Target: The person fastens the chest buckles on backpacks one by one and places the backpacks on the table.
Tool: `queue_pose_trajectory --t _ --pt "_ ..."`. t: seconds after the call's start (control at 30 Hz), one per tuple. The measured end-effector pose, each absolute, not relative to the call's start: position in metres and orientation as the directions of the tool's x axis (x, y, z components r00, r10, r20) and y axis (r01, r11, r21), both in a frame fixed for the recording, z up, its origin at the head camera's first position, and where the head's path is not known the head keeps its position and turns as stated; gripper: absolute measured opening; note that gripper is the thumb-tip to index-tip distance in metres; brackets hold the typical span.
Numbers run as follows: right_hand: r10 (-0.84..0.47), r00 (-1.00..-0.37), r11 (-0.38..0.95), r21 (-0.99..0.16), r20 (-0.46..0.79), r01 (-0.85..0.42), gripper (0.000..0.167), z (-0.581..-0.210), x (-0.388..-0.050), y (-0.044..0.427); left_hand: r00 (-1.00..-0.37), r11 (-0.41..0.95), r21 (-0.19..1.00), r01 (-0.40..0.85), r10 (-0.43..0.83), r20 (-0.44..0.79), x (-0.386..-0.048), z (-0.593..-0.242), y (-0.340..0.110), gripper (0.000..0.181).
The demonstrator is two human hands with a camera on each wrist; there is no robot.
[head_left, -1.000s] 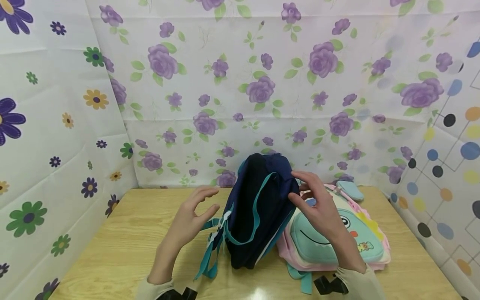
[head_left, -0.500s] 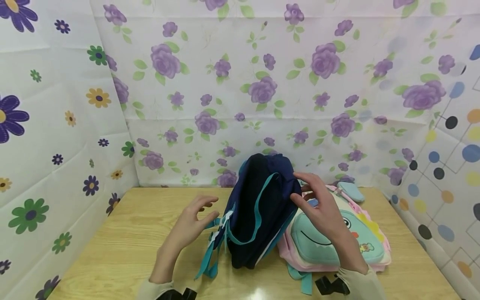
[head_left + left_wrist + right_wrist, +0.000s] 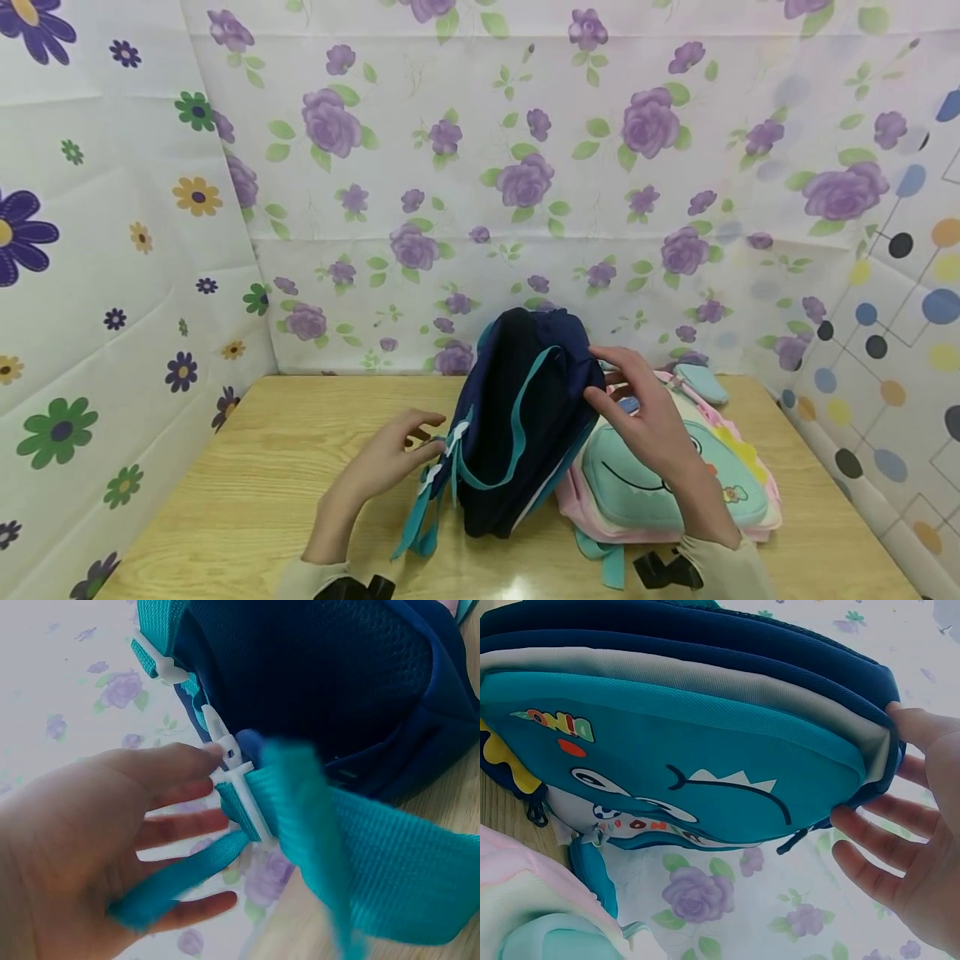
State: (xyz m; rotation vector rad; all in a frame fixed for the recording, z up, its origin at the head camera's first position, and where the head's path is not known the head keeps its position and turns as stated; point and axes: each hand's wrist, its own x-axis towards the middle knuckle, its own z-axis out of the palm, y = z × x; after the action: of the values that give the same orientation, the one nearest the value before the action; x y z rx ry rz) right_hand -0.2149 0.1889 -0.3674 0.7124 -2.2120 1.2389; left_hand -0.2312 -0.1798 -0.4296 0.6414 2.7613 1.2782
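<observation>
A navy backpack (image 3: 491, 425) stands tilted on the table, its dark back panel and teal straps facing the head camera. My left hand (image 3: 386, 458) is at its lower left by a white strap buckle (image 3: 456, 437). In the left wrist view, the thumb tip of my left hand (image 3: 112, 840) meets the buckle (image 3: 229, 750); the other fingers are extended, with a teal strap end (image 3: 180, 881) across them. At the backpack's right side, my right hand (image 3: 648, 425) touches the edge. The right wrist view shows my right hand (image 3: 919, 817) with spread fingertips against the backpack's teal dinosaur front (image 3: 667, 750) and navy rim.
A pink and cream backpack (image 3: 671, 475) with a mint pocket lies right of the navy one, partly under my right forearm. Its teal strap (image 3: 612, 567) hangs toward the table's front. Patterned cloth (image 3: 420, 167) rises behind the wooden table (image 3: 255, 467) and along both sides.
My left hand has moved down and slightly right, closer to the strap buckle. My right hand stays against the backpack with only a slight shift, and the backpack has barely moved.
</observation>
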Motion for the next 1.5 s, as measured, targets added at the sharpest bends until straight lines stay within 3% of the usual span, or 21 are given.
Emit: queue_pose_trajectory --t 0.53,1.3,1.5 --pt "-0.269 -0.784 0.539 -0.587 0.559 -0.604 0.051 -0.366 -0.219 0.213 -0.885 0.597 0.716 0.361 0.461 0.062 -0.238 -0.435 -0.172 0.049" --pt "-0.396 -0.847 0.572 -0.626 0.354 -0.529 0.045 -0.370 -0.219 0.225 -0.933 0.627 0.734 0.261 0.358 0.026 -0.229 -0.429 -0.179 0.047" --pt "-0.406 -0.880 0.624 -0.628 0.247 -0.465 0.053 -0.374 -0.218 0.223 -0.946 0.632 0.739 0.233 0.323 0.022 -0.230 -0.430 -0.182 0.051"
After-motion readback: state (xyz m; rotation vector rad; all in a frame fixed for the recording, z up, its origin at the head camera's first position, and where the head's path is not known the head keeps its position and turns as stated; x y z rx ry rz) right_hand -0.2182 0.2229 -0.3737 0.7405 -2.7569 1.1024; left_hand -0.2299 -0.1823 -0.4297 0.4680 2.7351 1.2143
